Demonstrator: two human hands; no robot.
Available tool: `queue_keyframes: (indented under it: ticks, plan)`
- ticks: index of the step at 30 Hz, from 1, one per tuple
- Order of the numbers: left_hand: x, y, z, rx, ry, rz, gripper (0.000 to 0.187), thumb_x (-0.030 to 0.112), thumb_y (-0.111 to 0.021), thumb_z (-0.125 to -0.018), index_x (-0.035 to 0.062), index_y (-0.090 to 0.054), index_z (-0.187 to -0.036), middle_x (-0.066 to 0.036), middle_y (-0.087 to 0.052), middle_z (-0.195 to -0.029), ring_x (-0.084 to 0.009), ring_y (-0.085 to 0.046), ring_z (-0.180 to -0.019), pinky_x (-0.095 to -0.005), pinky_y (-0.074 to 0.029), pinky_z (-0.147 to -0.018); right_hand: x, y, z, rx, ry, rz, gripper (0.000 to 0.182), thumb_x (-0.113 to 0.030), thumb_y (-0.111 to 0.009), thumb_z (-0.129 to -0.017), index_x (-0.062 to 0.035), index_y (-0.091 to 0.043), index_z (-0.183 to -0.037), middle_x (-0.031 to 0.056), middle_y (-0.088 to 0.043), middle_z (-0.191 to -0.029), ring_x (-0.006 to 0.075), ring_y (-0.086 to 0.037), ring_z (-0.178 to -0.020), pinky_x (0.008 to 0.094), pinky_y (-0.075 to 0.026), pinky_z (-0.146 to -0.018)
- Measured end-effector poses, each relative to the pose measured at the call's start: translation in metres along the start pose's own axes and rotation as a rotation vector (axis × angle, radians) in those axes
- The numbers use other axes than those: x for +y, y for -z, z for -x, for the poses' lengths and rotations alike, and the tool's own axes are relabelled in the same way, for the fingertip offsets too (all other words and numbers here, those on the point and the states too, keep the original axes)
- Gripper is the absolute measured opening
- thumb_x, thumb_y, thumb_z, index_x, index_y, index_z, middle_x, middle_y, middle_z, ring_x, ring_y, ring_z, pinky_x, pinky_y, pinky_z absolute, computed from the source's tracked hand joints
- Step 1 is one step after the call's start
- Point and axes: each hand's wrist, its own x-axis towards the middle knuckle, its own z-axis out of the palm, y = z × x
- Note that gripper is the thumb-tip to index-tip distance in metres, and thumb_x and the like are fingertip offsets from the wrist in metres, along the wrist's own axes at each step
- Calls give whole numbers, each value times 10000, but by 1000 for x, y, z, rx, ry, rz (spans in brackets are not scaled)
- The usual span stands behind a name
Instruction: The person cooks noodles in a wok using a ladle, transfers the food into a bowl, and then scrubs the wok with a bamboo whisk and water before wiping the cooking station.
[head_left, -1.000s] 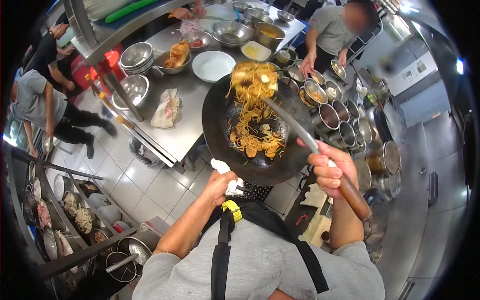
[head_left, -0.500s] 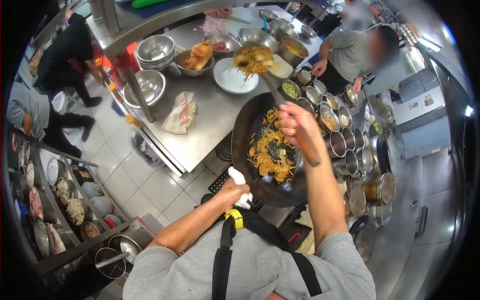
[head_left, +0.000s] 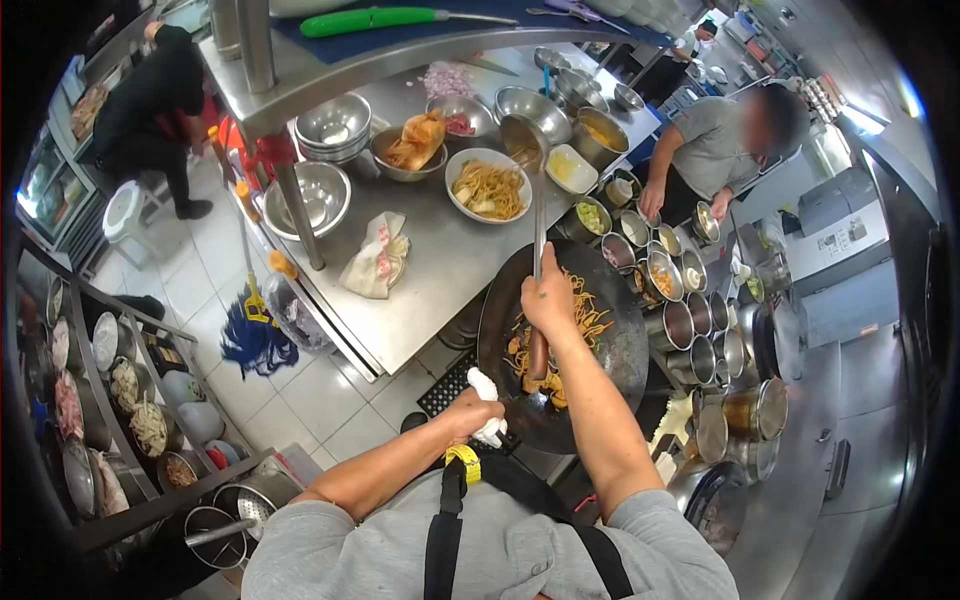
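In the head view, my right hand (head_left: 549,297) is closed round the wooden-ended handle of a long metal ladle (head_left: 541,205), whose bowl is raised beyond a white bowl. That white bowl (head_left: 463,208) on the steel table now holds a heap of noodles (head_left: 490,187). Below my right forearm, the dark wok (head_left: 620,350) contains more noodles (head_left: 588,318), partly hidden by the arm. At the near-left rim of the wok, my left hand (head_left: 474,414) grips a folded white cloth (head_left: 488,390); whether a wok handle lies inside it is hidden.
Several metal bowls (head_left: 335,125) and a crumpled cloth (head_left: 378,258) occupy the steel table (head_left: 440,270). Small ingredient pots (head_left: 662,275) crowd the wok's right side. A person (head_left: 708,150) stands beyond them. A shelf (head_left: 400,75) overhangs the far side.
Noodles carried on the ladle have been put into the white bowl. My right hand has moved left and lower, with the ladle turned upright in view. My left hand still grips the cloth.
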Motion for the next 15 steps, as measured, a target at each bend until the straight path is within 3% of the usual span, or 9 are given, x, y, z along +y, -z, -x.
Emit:
queue_keyframes:
  ticks: [3,5,6,9,10,12,15]
  plan:
    - [0,2,0,33,-9,-29,225,43,-577,-671,-71,-551,-864,-119,-593,-734,-212,-592,-631,-329,-470,-559,5,-4,-1,27,87,12,626,-109,-492,-793,36,-256,-1354,282,-603,-795,437,-591,-749,468,-465,-715]
    - [6,1,5,38,32,-35,196,46,-573,-673,-57,-553,-838,-110,-582,-716,-204,-580,-616,-330,-458,-543,3,-10,3,62,38,55,639,-92,-517,-781,42,-270,-1355,218,-614,-772,351,-607,-654,411,-481,-613]
    - [5,3,2,35,26,-53,196,46,-573,-673,-57,-553,-838,-110,-582,-716,-204,-580,-616,-330,-458,-543,1,-7,0,79,36,47,639,-92,-517,-781,42,-270,-1355,218,-614,-772,351,-607,-654,411,-481,-613]
    - [16,-5,16,85,51,-80,136,59,-568,-675,-27,-555,-778,-98,-576,-695,-189,-560,-574,-324,-420,-482,-4,10,-8,-185,-235,-942,413,-113,-555,-822,-40,-435,-1210,7,-503,-628,78,-459,-417,248,-367,-351]
    - [14,-6,14,75,48,-103,136,59,-568,-675,-27,-555,-778,-98,-576,-695,-189,-560,-574,-324,-420,-482,0,16,-5,-161,-231,-952,413,-113,-555,-822,-40,-435,-1210,7,-503,-628,78,-459,-417,248,-367,-351]
    - [18,-9,21,95,14,-101,132,65,-561,-679,-22,-557,-779,-97,-578,-694,-191,-561,-568,-320,-419,-478,12,26,6,-233,-275,-1488,205,-86,-552,-824,-71,-485,-1017,19,-484,-586,98,-455,-402,276,-367,-330]
    - [-10,5,2,91,24,-101,126,50,-551,-686,-24,-559,-788,-101,-585,-703,-201,-575,-584,-323,-432,-490,29,51,55,-302,-268,-1803,209,-72,-500,-867,-99,-455,-1070,20,-480,-646,80,-436,-410,237,-358,-332]
